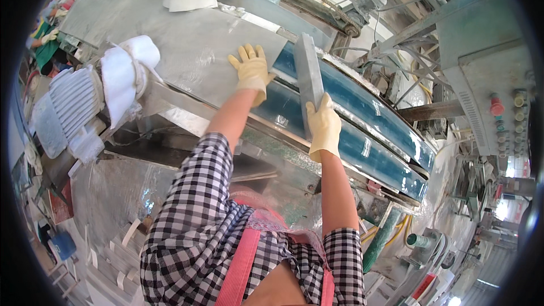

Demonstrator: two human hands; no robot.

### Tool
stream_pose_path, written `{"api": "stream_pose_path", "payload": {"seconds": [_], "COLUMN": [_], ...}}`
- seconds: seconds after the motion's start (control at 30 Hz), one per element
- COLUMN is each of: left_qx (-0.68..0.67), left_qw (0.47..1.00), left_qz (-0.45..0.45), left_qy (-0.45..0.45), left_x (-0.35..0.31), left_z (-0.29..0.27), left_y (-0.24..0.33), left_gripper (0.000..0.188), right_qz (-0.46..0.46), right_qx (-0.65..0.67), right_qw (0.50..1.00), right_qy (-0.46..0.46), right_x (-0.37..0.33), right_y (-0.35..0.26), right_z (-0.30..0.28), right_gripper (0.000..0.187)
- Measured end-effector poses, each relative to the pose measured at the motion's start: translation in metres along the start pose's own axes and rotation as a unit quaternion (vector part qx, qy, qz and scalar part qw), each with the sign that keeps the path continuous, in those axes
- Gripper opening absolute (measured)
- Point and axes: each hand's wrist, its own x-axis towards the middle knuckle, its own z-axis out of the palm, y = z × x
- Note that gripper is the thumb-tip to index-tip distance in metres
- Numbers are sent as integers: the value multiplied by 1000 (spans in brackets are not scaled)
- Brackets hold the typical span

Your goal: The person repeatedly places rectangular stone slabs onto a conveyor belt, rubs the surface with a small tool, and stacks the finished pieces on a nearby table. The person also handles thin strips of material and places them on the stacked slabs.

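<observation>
My left hand [252,69], in a pale yellow rubber glove, rests with its fingers spread near the right end of a smooth grey metal plate [181,45]. Beside it, my right hand [324,127], gloved the same way, grips the near end of a long, narrow grey slab [309,67]. The thumb lies on the slab's left side, and the other fingers are partly hidden around its right side. This slab lies crosswise over two blue conveyor belts [362,141] and points away from me.
A ribbed motor [71,102] and a white wrapped part [127,76] stand at the left. A control box [481,68] with several buttons hangs at the right. Another person [46,42] works at the far left. Below the belts sits a green pipe [382,239].
</observation>
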Motion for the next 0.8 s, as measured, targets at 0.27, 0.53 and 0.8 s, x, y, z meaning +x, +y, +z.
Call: {"api": "stream_pose_path", "payload": {"seconds": [0.27, 0.53, 0.8], "left_qx": [87, -175, -548], "left_qw": [993, 973, 833], "left_qz": [-7, 150, 14], "left_qy": [-78, 17, -73], "left_x": [25, 26, -37], "left_z": [-4, -52, -9], "left_y": [21, -27, 38], "left_gripper": [80, 41, 33], "right_qz": [3, -22, -35], "right_qx": [10, 5, 73], "right_qw": [1000, 1000, 997], "right_qy": [-13, 21, 15], "right_x": [0, 1, 1], "right_y": [4, 10, 16], "right_z": [2, 5, -4], "right_gripper": [58, 58, 78]}}
